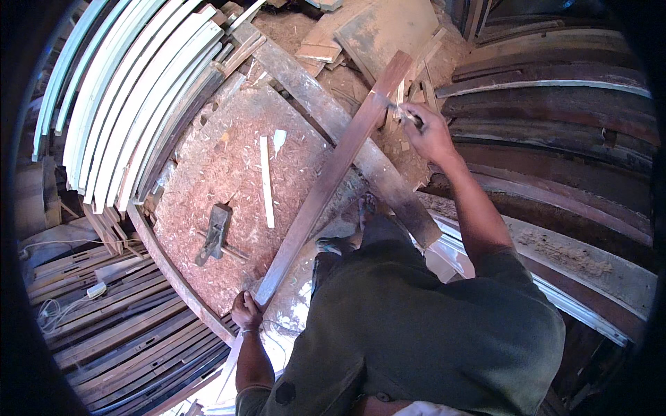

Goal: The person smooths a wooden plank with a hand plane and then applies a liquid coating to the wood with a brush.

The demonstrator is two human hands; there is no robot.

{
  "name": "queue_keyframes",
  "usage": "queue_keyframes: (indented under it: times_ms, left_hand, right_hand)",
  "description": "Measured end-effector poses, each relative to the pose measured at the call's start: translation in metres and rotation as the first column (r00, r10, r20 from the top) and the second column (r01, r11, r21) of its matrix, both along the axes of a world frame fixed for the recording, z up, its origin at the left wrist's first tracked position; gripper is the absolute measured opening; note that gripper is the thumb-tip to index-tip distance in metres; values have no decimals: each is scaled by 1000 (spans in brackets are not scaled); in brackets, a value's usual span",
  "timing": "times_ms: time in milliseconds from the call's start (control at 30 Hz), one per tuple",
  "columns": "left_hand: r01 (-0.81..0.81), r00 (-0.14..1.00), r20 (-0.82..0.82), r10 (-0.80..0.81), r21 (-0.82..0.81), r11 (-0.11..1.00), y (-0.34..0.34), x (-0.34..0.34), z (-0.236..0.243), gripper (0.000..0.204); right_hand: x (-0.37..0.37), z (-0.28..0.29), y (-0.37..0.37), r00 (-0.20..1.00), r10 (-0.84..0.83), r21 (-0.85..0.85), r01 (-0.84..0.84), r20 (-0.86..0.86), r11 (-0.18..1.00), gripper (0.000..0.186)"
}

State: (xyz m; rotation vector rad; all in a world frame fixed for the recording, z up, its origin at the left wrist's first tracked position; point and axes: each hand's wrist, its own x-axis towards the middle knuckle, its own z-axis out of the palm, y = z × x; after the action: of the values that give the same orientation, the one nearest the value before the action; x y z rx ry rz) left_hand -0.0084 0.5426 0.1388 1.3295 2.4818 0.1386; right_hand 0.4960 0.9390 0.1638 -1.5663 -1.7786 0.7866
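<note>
A long reddish-brown wooden plank (326, 184) runs slantwise across the middle, over a dusty crosswise board. Its near end is gripped by my left hand (246, 310), fingers curled at the edge. Close to the far end, my right hand (428, 133) is closed on a small tool with a pale handle (406, 113). The tool's dark tip is at the plank's side; its kind is too blurred to tell. On the dusty work surface left of the plank lie a wooden hand plane (216, 232) with a cross handle, a thin pale strip (266, 182) and a small white piece (279, 141).
The dusty board (305, 87) lies crosswise beneath the plank. White-painted lengths (139, 97) are stacked at the far left, with dark slatted timber (132, 326) and a white cable (59, 315) nearer. Dark planks (548, 132) pile up on the right. Wood shavings cover the work surface (201, 166).
</note>
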Motion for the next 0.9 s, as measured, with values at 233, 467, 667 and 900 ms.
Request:
queue_keyframes:
  times_ms: [233, 467, 667, 900]
  left_hand:
    - [-26, 1000, 18, 25, 43, 999, 1, 7, 2, 45]
    - [-51, 998, 35, 51, 14, 999, -12, -12, -14, 47]
    - [-41, 998, 55, 39, 53, 998, -20, -20, -27, 47]
    - [12, 996, 92, -19, 82, 997, -24, -20, -25, 46]
  right_hand:
    - [4, -15, -33, 950, 108, -180, -166, -292, 970, 31]
    - [-4, -58, 0, 403, -551, -438, 343, -730, 831, 32]
    - [-10, -84, -4, 596, -478, -384, 288, -645, 877, 36]
    - [-57, -74, -87, 668, -280, -309, 78, -689, 948, 30]
